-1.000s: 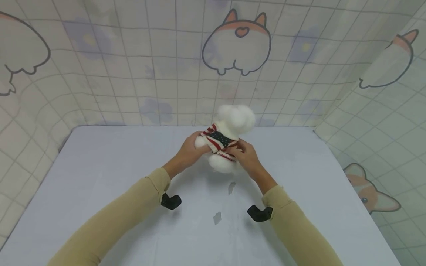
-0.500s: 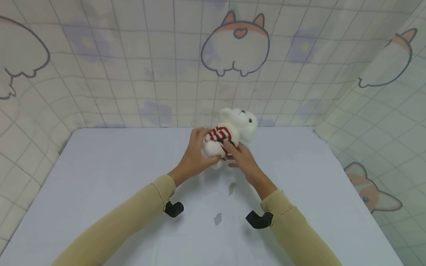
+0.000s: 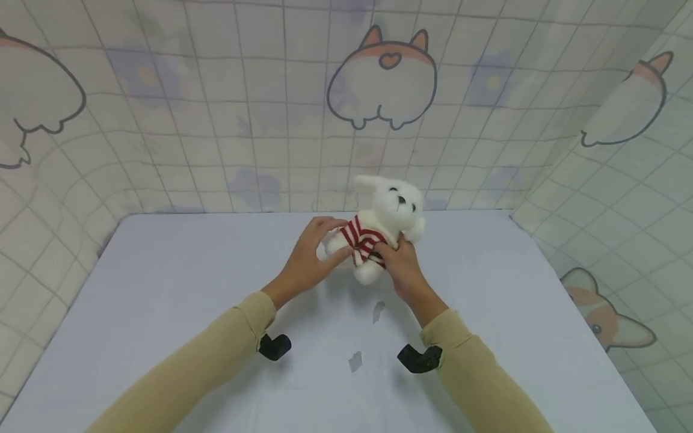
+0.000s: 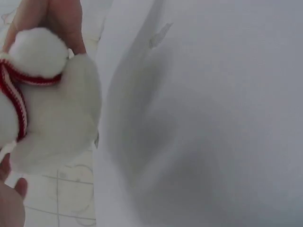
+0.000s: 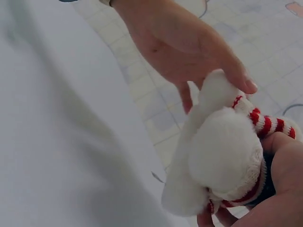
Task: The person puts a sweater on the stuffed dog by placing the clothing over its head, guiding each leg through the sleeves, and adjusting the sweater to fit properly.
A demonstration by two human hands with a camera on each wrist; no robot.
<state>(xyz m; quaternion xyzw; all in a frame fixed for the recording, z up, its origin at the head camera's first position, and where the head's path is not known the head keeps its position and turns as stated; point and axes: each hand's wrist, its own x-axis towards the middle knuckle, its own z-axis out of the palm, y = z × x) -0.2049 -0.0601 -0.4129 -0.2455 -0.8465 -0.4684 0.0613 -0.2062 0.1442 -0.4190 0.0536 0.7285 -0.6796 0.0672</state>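
Note:
A white plush dog (image 3: 397,201) in a red-and-white striped knit sweater (image 3: 360,238) is held up over the far part of the table, its face turned toward the head camera. My right hand (image 3: 405,264) grips its body, thumb on the striped front; in the right wrist view a dark blue patch of the sweater shows beside this hand (image 5: 289,175). Around the dog's lower left end my left hand (image 3: 305,258) is spread, thumb and fingers apart. The right wrist view shows the left hand (image 5: 175,42) loosely about a fluffy limb, with its thumb by the striped knit.
A white table (image 3: 206,276) lies beneath, with two grey worn patches (image 3: 355,361) nearer the front. Behind it hangs a checked cloth (image 3: 260,108) printed with corgis, which also covers both sides. A black mount (image 3: 275,347) juts from each sleeve cuff.
The plush dog has been turned over, from its back with the star-patterned panel to its face and striped front. Both hands have shifted their hold, and the left hand's fingers have spread.

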